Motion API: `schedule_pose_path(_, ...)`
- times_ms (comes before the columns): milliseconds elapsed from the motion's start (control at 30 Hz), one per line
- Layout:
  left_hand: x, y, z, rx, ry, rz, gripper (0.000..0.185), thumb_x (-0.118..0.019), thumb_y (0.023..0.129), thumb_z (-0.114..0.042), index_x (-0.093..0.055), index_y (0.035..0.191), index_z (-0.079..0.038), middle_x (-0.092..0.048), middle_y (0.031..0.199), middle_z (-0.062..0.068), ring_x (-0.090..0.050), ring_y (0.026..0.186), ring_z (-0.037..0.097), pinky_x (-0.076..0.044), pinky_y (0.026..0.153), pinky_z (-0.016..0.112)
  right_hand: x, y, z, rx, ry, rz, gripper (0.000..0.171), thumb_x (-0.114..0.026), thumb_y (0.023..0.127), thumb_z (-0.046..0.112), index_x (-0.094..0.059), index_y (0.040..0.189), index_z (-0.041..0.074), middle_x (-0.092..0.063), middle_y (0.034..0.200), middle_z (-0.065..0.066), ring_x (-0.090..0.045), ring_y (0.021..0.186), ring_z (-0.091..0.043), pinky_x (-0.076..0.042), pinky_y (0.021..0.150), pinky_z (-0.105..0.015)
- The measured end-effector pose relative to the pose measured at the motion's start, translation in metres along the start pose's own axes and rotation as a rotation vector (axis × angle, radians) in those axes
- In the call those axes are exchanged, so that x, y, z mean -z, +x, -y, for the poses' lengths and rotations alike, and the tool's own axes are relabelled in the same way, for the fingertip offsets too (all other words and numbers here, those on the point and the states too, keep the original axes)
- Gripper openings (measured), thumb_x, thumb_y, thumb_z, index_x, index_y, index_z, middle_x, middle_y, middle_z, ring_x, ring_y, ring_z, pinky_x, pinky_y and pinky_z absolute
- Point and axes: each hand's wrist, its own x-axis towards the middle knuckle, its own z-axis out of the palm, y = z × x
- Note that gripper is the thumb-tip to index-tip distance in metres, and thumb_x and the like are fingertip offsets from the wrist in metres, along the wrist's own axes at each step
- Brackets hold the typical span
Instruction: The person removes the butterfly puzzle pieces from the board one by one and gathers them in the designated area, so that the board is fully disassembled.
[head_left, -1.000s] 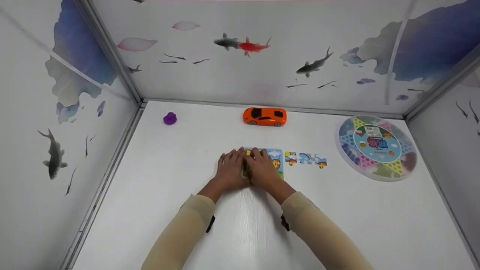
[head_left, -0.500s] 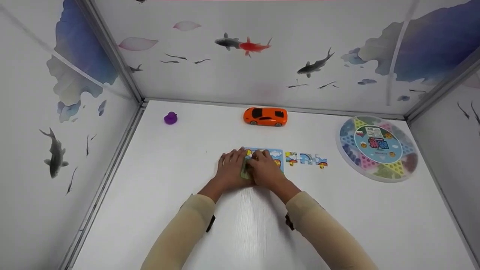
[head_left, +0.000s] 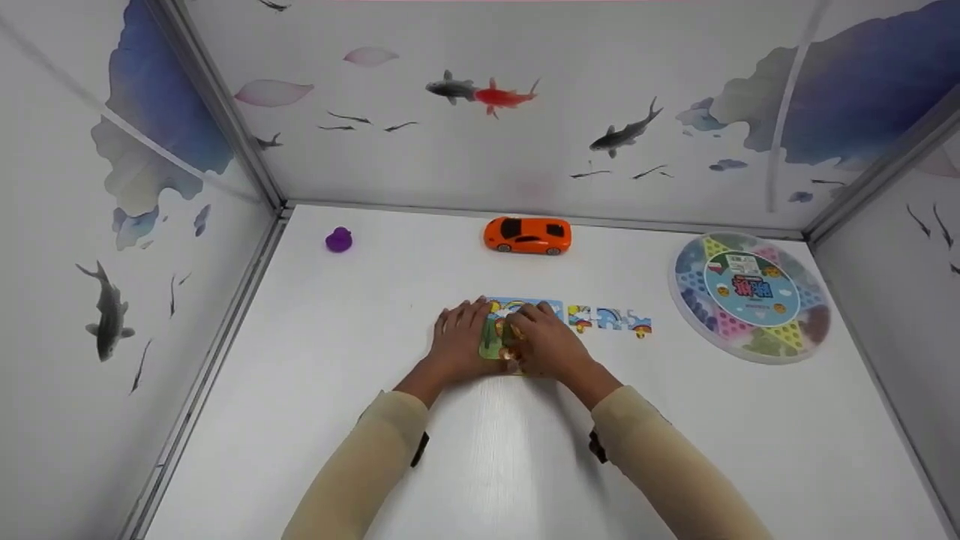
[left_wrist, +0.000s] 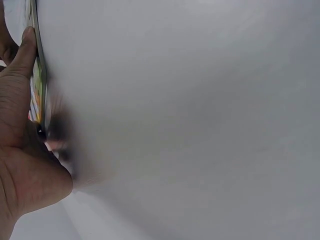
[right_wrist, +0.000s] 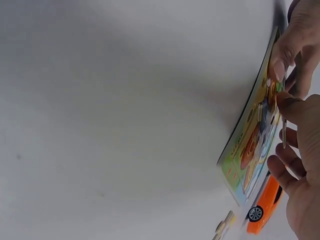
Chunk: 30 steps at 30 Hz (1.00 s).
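Right hand [head_left: 551, 346] slides off to the right, baring more puzzle board [head_left: 496, 339], left hand [head_left: 459, 337] flat on its edge, fingers straight.

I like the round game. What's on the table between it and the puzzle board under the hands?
Three loose puzzle pieces lie in a row between the puzzle board and the round game, in the head view.

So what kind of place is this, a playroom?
Probably a small tabletop play booth, not a whole room. A white table is boxed in by panels printed with fish, and toys lie on it: an orange toy car, a round board game and a picture puzzle under both hands.
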Motion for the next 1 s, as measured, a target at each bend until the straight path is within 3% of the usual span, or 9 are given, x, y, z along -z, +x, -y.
schedule_pose_path(167, 0.004, -0.003, -0.002, -0.009, 0.002, 0.001, 0.122, -0.081, 0.09, -0.069, -0.017, 0.178, -0.013, -0.016, 0.187, 0.008, -0.014, 0.172, 0.037, -0.007, 0.139, 0.065, 0.005, -0.011, -0.014, -0.016, 0.011, -0.035, 0.041, -0.08, 0.104, 0.021, -0.069, 0.142, 0.014, -0.069, 0.141, -0.009, -0.06, 0.129, -0.033, -0.057, 0.113, -0.053)
schedule_pose_path(433, 0.008, -0.008, -0.008, -0.005, 0.038, 0.002, 0.121, -0.078, 0.091, -0.073, -0.018, 0.178, -0.015, -0.015, 0.188, 0.005, -0.013, 0.173, 0.036, -0.009, 0.139, 0.063, 0.011, -0.034, -0.034, -0.093, 0.056, -0.055, 0.047, -0.081, 0.103, 0.019, -0.066, 0.148, 0.017, -0.069, 0.141, -0.008, -0.061, 0.133, -0.033, -0.057, 0.115, -0.055)
schedule_pose_path(633, 0.007, -0.007, -0.008, 0.0, 0.031, 0.007, 0.122, -0.078, 0.09, -0.073, -0.016, 0.179, -0.016, -0.014, 0.188, 0.005, -0.011, 0.174, 0.035, -0.007, 0.14, 0.063, 0.013, -0.057, -0.052, -0.165, 0.093, -0.059, 0.051, -0.082, 0.102, 0.02, -0.064, 0.149, 0.017, -0.059, 0.147, -0.011, -0.061, 0.14, -0.035, -0.055, 0.118, -0.055)
schedule_pose_path(1000, 0.007, -0.008, -0.007, -0.018, 0.007, 0.001, 0.122, -0.079, 0.09, -0.072, -0.017, 0.179, -0.015, -0.014, 0.188, 0.006, -0.011, 0.174, 0.037, -0.007, 0.139, 0.064, 0.015, -0.083, -0.076, -0.163, 0.127, -0.101, 0.026, -0.086, 0.099, 0.025, -0.079, 0.119, 0.01, -0.061, 0.132, -0.007, -0.065, 0.12, -0.026, -0.062, 0.106, -0.047)
